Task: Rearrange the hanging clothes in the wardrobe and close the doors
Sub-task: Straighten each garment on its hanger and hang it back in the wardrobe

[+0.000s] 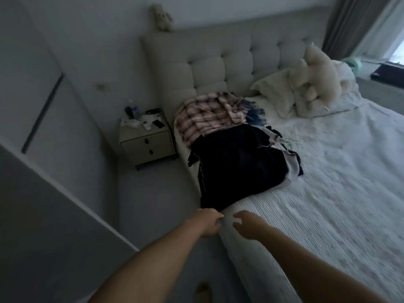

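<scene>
Step in hand, as I read it: collecting clothes off the bed [328,193] to go back on the wardrobe rail. No hanging done w/ these yet, and no wardrobe interior or rail in view, only pale panels at far left that may be its doors; can't tell.

The clothes pile sits along the bed's left edge, toward the headboard [218,62] end. Dark garment [236,167] on top at the near end, its hem hanging over the left edge of the mattress. Plaid shirt [205,114] behind it, nearer the headboard, w/ bits of blue and white fabric poking out on the right side of the pile.

Left hand [208,224]: grip curled in at the bed's left edge, right under the dark garment's near corner. Looks to be touching or pinching the hem, but blur means I can't tell if it actually has cloth. Right hand [247,226]: fingers spread apart, holding nothing, hovering just above the bedspread, near the garment's near edge but not touching it.

Next move prob calls for both hands getting under the dark garment and lifting it clear w/o dragging the rest of the pile off the edge. Hangers not visible for sure, so worth feeling for one before lifting.

Nightstand [148,141] w/ clutter stands left of the bed; plush toy [321,71] and pillow [275,88] at the headboard end.
</scene>
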